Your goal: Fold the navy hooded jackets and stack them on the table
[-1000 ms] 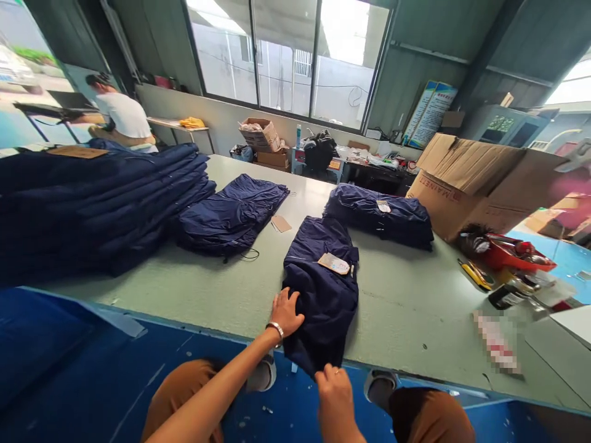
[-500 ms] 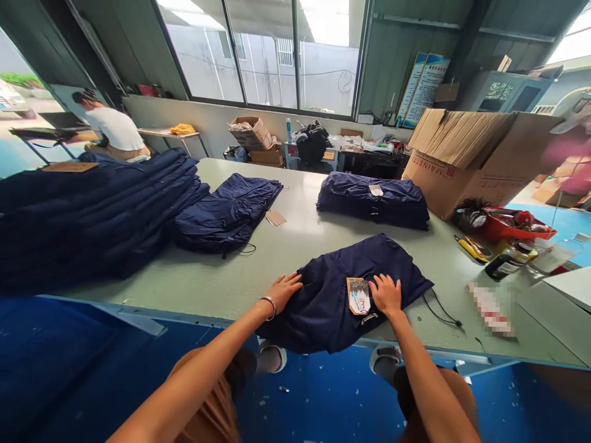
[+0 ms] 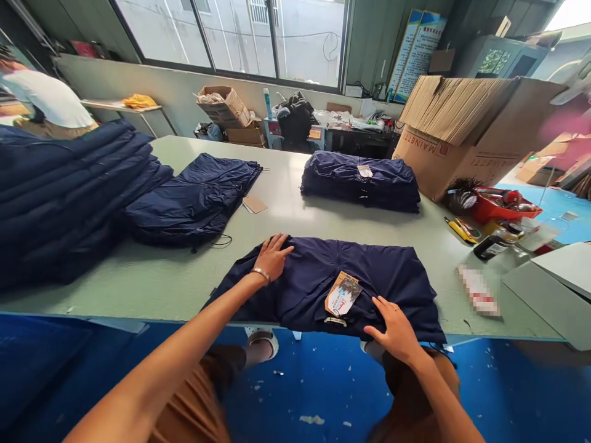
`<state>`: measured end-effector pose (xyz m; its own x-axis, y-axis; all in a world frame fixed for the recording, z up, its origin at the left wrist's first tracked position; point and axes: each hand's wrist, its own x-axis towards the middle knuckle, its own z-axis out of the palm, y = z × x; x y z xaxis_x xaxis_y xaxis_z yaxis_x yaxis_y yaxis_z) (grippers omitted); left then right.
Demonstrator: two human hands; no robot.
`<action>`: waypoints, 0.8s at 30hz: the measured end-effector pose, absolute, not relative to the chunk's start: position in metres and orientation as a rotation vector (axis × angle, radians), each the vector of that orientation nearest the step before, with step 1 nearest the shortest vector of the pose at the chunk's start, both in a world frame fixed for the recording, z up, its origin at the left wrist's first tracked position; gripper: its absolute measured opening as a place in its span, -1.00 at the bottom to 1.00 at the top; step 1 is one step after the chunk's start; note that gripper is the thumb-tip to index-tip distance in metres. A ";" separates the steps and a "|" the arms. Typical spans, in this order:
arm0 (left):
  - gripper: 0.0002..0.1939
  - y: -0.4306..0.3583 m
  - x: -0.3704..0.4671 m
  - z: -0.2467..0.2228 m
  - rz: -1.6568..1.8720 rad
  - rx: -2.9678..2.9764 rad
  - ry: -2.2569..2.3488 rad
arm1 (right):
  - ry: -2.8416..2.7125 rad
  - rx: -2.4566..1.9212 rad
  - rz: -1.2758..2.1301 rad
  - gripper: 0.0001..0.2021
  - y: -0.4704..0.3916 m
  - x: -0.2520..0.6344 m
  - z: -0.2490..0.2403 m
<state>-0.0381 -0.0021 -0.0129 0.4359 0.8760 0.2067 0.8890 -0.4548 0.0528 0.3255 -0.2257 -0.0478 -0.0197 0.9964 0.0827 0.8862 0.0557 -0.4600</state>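
A folded navy garment (image 3: 305, 280) lies along the front edge of the table, its lower side hanging slightly over. A printed hang tag (image 3: 342, 294) rests on top of it, above a small white neck label (image 3: 335, 321). My left hand (image 3: 273, 257), with a bracelet at the wrist, lies with fingers stretched on the garment's upper left part. On the right part, my right hand (image 3: 392, 326) rests with thumb and fingers apart, close to the tag. Neither hand grips the cloth. A dark cord (image 3: 446, 351) hangs at the garment's lower right corner.
Tall navy garment stack (image 3: 60, 203) at left, beside another navy garment (image 3: 194, 200) with a brown tag (image 3: 255, 204). Folded navy pile (image 3: 360, 181) at the back. At right: cardboard box (image 3: 443, 166), red tray (image 3: 501, 209), yellow cutter (image 3: 460, 231), dark bottle (image 3: 492, 245). A person (image 3: 46, 101) sits far left.
The garment has turned straighter and spread wider along the table edge, its tag now tilted. My left hand moved up and left; my right hand moved lower. The view shifted right.
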 end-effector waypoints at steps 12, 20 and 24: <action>-0.33 -0.098 -0.100 -0.047 -0.267 -3.306 -0.961 | -2.114 -1.806 0.456 -0.57 -0.244 0.366 -0.058; -0.62 -0.081 -0.088 -0.042 -0.312 -3.466 -1.342 | -1.947 -1.779 0.702 -0.66 -0.224 0.370 -0.046; -0.55 -0.070 -0.084 -0.033 -0.365 -3.503 -1.614 | -1.700 -1.744 0.969 -0.71 -0.209 0.377 -0.036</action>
